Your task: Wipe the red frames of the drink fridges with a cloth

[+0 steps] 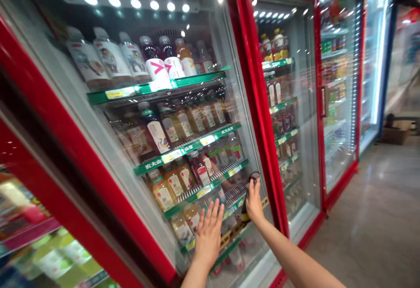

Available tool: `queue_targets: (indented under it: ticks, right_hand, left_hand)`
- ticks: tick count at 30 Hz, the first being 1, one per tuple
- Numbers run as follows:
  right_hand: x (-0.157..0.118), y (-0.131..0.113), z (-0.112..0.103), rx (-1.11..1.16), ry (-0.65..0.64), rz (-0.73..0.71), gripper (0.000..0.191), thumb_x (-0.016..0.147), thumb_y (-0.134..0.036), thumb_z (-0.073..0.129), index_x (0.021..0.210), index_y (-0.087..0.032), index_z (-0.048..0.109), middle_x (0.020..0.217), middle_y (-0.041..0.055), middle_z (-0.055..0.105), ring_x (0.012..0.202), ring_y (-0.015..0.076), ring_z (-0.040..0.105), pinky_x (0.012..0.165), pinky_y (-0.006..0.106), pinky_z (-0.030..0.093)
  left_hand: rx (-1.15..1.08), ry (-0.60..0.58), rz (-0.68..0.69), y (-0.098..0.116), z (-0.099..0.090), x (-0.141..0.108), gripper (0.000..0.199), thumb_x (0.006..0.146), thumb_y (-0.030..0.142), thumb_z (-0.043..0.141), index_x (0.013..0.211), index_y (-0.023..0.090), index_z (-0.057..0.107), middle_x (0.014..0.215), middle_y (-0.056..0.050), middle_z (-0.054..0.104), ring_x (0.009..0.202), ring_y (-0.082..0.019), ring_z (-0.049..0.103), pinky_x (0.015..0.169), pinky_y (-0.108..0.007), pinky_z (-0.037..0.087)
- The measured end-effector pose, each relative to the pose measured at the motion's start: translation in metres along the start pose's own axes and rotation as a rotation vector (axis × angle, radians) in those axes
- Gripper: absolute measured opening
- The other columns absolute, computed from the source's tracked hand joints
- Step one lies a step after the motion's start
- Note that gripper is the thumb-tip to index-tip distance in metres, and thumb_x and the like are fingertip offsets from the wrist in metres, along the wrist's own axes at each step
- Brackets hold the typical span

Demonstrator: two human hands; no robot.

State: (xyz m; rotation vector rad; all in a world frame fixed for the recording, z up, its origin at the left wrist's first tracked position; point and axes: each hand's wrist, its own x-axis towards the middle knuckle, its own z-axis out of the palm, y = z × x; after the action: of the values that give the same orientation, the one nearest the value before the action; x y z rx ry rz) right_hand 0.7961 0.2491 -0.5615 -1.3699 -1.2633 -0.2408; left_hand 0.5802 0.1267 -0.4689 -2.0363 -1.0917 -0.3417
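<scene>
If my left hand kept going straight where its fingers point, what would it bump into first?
Probably the fridge's glass door, before any bottles behind it. Your left hand looks very close, maybe touching already; one picture can't settle that.

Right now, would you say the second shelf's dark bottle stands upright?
Upright: the dark bottle has its cap topmost and stands roughly parallel to neighbouring bottles.

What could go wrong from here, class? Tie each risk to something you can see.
The dark item at the right hand is too unclear to name; if loose, it might slip and hit the floor.

The left hand, fingers extended in front of the glass door, might smear it; whether they touch cannot be judged.
</scene>
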Motion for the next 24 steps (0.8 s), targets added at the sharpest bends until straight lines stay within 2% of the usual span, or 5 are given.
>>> queue_targets:
  ticks: [8,11,16,20,24]
  right_hand:
    - [0.046,0.025,-0.004,0.104,-0.060,0.018,0.107,0.074,0.007,0.041,0.162,-0.035,0.000,0.171,0.0076,-0.006,0.155,0.0300,0.005,0.114,0.052,0.043]
    - [0.025,0.052,-0.012,0.105,-0.063,0.168,0.105,0.069,0.008,0.042,0.163,-0.027,0.012,0.170,0.0135,0.006,0.152,0.0286,0.025,0.110,0.042,0.049]
    - [-0.016,0.071,-0.052,0.184,-0.112,0.125,0.089,0.067,0.006,0.043,0.150,-0.027,0.050,0.156,0.0103,0.047,0.140,0.0239,0.050,0.111,0.039,0.047]
    - [0.036,0.070,-0.087,0.266,0.006,0.000,0.077,0.080,0.000,0.045,0.151,-0.030,0.047,0.164,0.0064,0.033,0.148,0.0246,0.038,0.116,0.042,0.042]
    - [0.116,0.062,-0.083,0.157,0.076,-0.164,0.079,0.085,0.002,0.042,0.157,-0.031,0.036,0.169,0.0055,0.017,0.155,0.0274,0.017,0.119,0.049,0.038]
  left_hand:
    - [-0.040,-0.008,0.086,0.023,0.018,0.043,0.084,0.089,0.031,0.059,0.162,0.022,0.019,0.169,-0.005,0.020,0.158,-0.022,0.005,0.129,-0.045,0.000]
    - [-0.084,-0.011,0.106,0.035,0.026,0.050,0.081,0.090,0.034,0.057,0.162,0.022,0.022,0.169,-0.004,0.019,0.158,-0.022,0.003,0.129,-0.043,-0.005]
    - [-0.070,-0.020,0.150,0.040,0.030,0.056,0.081,0.088,0.029,0.058,0.161,0.023,0.025,0.168,-0.003,0.024,0.158,-0.020,0.004,0.129,-0.043,-0.005]
    - [-0.058,-0.004,0.131,0.037,0.028,0.068,0.080,0.086,0.026,0.058,0.160,0.024,0.028,0.167,-0.002,0.026,0.158,-0.020,0.006,0.129,-0.043,-0.003]
    - [-0.044,0.025,0.108,0.038,0.029,0.082,0.077,0.087,0.024,0.056,0.159,0.024,0.031,0.167,-0.001,0.028,0.158,-0.019,0.006,0.129,-0.043,-0.005]
